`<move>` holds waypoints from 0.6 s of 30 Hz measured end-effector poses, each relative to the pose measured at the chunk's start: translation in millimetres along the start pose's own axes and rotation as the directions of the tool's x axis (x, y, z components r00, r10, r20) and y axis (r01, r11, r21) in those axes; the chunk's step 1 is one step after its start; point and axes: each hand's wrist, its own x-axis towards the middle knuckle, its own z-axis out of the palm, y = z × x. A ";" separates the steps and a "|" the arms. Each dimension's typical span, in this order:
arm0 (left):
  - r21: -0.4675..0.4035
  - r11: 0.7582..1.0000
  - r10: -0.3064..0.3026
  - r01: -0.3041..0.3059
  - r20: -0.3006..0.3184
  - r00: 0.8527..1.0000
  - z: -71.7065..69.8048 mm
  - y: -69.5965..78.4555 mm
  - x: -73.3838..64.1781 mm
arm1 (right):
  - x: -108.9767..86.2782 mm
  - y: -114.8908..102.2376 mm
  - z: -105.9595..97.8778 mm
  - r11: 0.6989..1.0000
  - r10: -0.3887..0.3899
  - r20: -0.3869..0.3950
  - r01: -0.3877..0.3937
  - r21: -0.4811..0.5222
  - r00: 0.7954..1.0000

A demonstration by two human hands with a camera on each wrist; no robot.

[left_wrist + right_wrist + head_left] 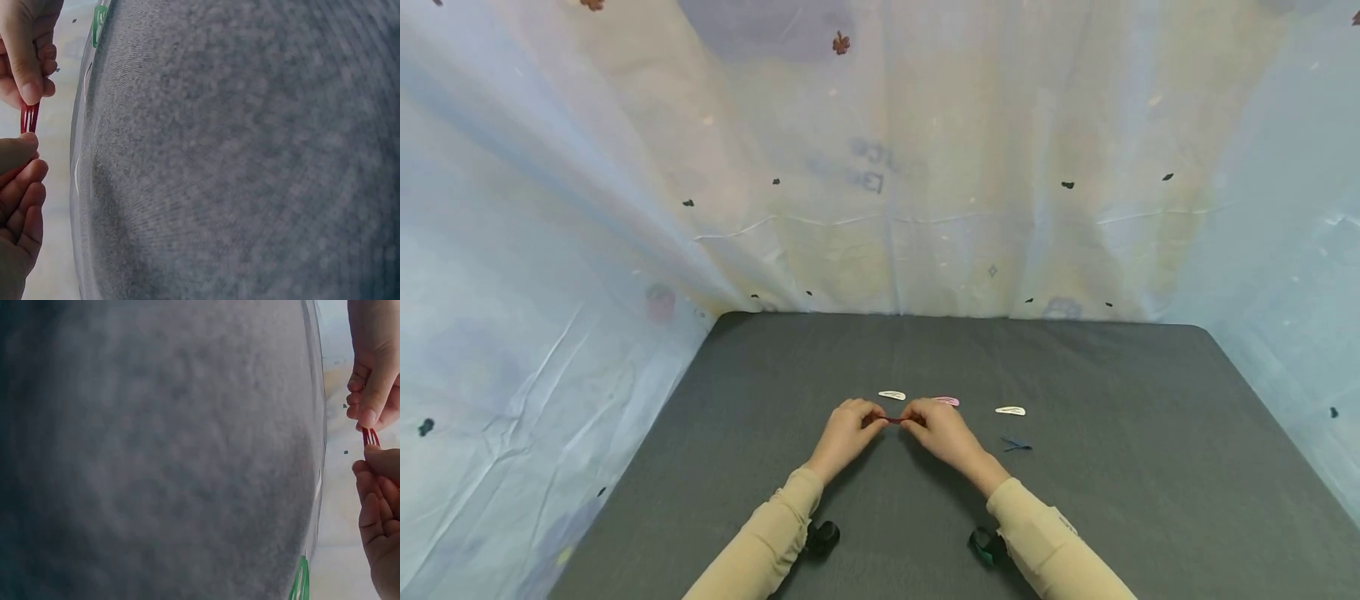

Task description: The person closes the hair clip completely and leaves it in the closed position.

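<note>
Between my two hands, a red hair clip (894, 421) is held up over the grey table. My left hand (850, 431) pinches one end between thumb and fingers, and my right hand (942, 431) pinches the other. In the left wrist view the clip (29, 117) shows as a slotted red strip, its ends covered by the thumbs. The right wrist view also has the clip (371, 437) between both thumbs. Just beyond the hands lie a white hair clip (892, 395) and a pink hair clip (946, 401), the pink one partly hidden by the right hand.
To the right lie another whitish hair clip (1011, 411) and a dark bluish, forked clip (1017, 445). A green clip (300, 579) shows low in the right wrist view. Light patterned curtains (955, 167) hang behind and beside the table (1112, 500).
</note>
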 end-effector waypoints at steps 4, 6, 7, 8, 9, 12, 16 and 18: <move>0.027 0.999 0.020 -0.020 -0.016 1.000 1.1 0.0 0.1 | -1.4 0.3 0.8 1.000 -0.016 -0.017 0.016 -0.009 1.000; 0.033 0.999 0.026 -0.025 -0.019 0.999 2.1 -0.2 0.3 | -1.4 0.5 0.7 1.000 -0.015 -0.021 0.015 -0.009 1.000; 0.037 0.999 0.028 -0.027 -0.021 0.999 2.7 -0.3 0.5 | -1.4 0.9 0.6 1.000 -0.014 -0.023 0.014 -0.011 1.000; 0.039 0.999 0.031 -0.030 -0.024 0.999 3.1 -0.3 0.8 | -1.3 0.8 0.2 1.000 -0.015 -0.026 0.014 -0.011 1.000; 0.040 0.999 0.030 -0.029 -0.027 0.999 3.6 -0.3 1.0 | -1.3 0.9 -0.1 1.000 -0.016 -0.030 0.015 -0.013 0.999; 0.049 0.998 0.040 -0.038 -0.041 0.998 3.6 0.2 2.2 | -0.5 1.4 -0.6 1.000 -0.025 -0.047 0.025 -0.011 0.999; 0.064 0.997 0.057 -0.054 -0.056 0.997 3.7 1.9 3.1 | -0.6 2.1 -0.8 1.000 -0.027 -0.062 0.026 -0.015 0.998; 0.073 0.995 0.071 -0.066 -0.064 0.995 4.1 3.0 2.9 | -1.3 2.2 -0.8 1.000 -0.019 -0.063 0.018 -0.017 0.998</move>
